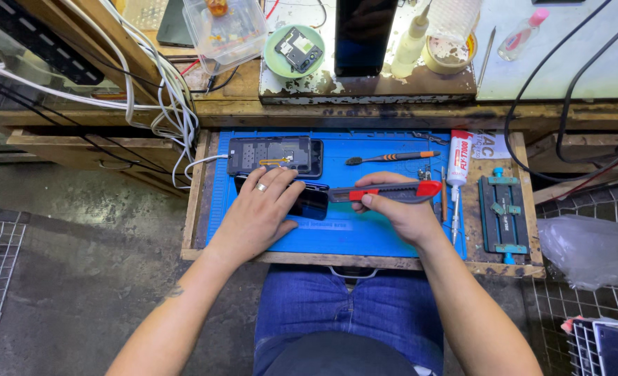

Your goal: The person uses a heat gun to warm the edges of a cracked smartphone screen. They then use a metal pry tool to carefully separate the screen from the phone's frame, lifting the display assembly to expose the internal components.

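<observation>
Fingers of the left hand (257, 212) lie flat, pinning a dark phone (302, 202) to the blue mat (365, 233) (to steady it); the right hand (396, 209) grips a red utility knife (385, 193), blade at the phone's edge.

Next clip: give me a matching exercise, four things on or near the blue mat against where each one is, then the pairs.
Things:
1. utility knife
2. dark phone
3. toothbrush
4. glue tube

Places:
A. pressed flat under the left hand
B. lying free on the blue mat, beyond the hands
C. gripped in the right hand, tip at the phone's edge
D. at the mat's right edge, red cap away from the person

Pairs: 1-C, 2-A, 3-B, 4-D
</observation>
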